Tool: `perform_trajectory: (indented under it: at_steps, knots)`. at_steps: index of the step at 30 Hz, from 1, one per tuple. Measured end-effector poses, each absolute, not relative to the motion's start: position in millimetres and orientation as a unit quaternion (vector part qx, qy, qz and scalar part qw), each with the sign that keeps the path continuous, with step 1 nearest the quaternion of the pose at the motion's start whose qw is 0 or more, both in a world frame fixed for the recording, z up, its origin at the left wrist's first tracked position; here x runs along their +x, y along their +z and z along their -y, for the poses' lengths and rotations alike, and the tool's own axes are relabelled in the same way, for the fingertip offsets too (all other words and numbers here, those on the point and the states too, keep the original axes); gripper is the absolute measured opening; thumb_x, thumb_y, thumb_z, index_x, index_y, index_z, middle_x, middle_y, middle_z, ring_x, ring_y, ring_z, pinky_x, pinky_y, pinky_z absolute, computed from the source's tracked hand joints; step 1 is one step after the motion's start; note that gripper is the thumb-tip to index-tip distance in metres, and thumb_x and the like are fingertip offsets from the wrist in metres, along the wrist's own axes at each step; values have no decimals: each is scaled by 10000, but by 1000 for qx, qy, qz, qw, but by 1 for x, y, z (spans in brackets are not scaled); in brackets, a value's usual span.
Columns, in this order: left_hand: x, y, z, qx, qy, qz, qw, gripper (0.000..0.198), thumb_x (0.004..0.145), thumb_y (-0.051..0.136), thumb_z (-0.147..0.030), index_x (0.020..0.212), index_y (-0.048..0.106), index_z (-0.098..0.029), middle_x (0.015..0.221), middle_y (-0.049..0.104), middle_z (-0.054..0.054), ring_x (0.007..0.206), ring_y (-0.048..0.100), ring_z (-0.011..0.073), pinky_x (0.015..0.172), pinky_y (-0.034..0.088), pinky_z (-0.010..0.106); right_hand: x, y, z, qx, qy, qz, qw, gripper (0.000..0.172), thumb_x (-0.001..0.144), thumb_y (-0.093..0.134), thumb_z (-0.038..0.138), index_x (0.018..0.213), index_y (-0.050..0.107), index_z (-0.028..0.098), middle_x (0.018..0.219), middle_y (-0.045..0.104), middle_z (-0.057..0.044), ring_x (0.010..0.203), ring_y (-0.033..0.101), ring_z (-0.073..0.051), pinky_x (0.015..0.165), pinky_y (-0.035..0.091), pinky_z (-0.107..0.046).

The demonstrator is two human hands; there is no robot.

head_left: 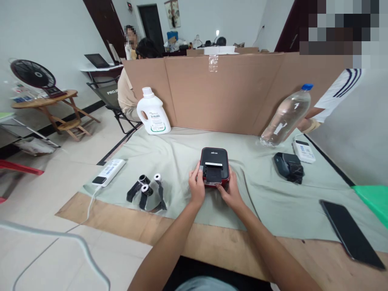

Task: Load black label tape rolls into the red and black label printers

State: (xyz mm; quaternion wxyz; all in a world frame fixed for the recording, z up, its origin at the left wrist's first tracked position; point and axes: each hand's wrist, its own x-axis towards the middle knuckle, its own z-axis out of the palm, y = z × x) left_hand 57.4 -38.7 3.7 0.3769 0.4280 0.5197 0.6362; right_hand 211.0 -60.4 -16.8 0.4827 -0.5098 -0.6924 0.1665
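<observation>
A small black and red label printer [214, 157] lies on the cloth in front of me, with a dark strip [214, 174] coming out of its slot toward me. Around its left side my left hand [197, 184] is closed, thumb along the front edge. My right hand [230, 190] grips the opposite side, its thumb at the lower right corner. The fingers beneath the printer are hidden. To the left stand several small rolls of black paper or film [146, 189] with white cores, their loose ends trailing on the cloth.
A power strip [109, 171] lies at left, a phone [351, 232] at right. Behind are a white jug [154, 112], a cardboard screen [218, 95], and a leaning clear bottle [286, 117]. Another black device [287, 166] and a white box [304, 151] sit at right. People are beyond the screen.
</observation>
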Motion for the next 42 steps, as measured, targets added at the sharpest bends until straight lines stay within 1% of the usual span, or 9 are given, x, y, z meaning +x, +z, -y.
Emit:
perform_trajectory:
  at_steps: [4,11,18,23,26,29,34,36,42]
  knots:
    - [51,10,28,371,659,-479,445,351,896,606,-326,1194,718,-179,1289,697,110,1243,614,249,1097,449,376,212,-19,61,-519,175,683,483,860,919,629,442,1613,163,237,1476,419,-182,1387,403,-363,1153,345,-618]
    - [41,13,9,317,607,-466,560,442,778,640,-210,1218,637,-184,1363,652,108,1282,595,240,1094,457,347,213,-20,63,-513,168,685,489,868,925,634,457,1619,158,246,1512,393,-183,1411,383,-361,1160,335,-608]
    - [39,2,-2,347,593,-430,587,478,740,602,-245,1215,634,-202,1253,692,77,1193,631,238,1032,493,368,211,-17,62,-520,169,677,493,853,907,633,523,1595,229,220,1508,411,-195,1406,399,-378,1150,343,-618]
    - [39,-6,2,348,621,-362,602,503,800,644,-401,1256,644,-188,1318,677,90,1234,614,256,1062,468,379,222,2,64,-516,196,661,508,547,1005,436,470,1502,426,241,1492,470,-147,1366,482,-305,1084,458,-510]
    - [39,-9,2,327,630,-340,617,512,817,652,-456,1257,656,-193,1348,666,87,1274,594,268,1083,455,386,232,27,52,-537,159,653,509,415,1022,377,409,1300,626,228,1363,603,-123,1271,565,-271,1019,501,-442]
    - [39,-11,1,332,639,-335,608,493,826,661,-454,1248,670,-200,1339,672,79,1280,588,269,1098,440,390,234,57,22,-566,115,701,418,354,997,414,324,1124,719,200,1112,730,-113,1055,660,-254,893,532,-383]
    - [39,-12,0,352,644,-335,591,462,831,655,-412,1233,682,-186,1316,681,86,1270,585,270,1105,425,388,206,92,-35,-572,22,819,47,357,906,465,109,1062,775,193,1042,750,-145,972,679,-279,826,495,-371]
    - [38,-12,-1,354,645,-331,591,456,829,655,-396,1230,684,-181,1322,678,88,1279,577,270,1112,417,382,192,96,-51,-561,34,826,-54,311,861,534,97,1020,783,193,1025,755,-148,946,689,-290,776,493,-361]
    - [37,-12,-5,349,636,-327,605,472,820,662,-406,1230,690,-173,1291,689,100,1238,597,275,1112,412,399,177,96,-73,-568,56,812,-123,95,729,727,167,808,778,162,869,751,-159,941,678,-341,757,502,-373]
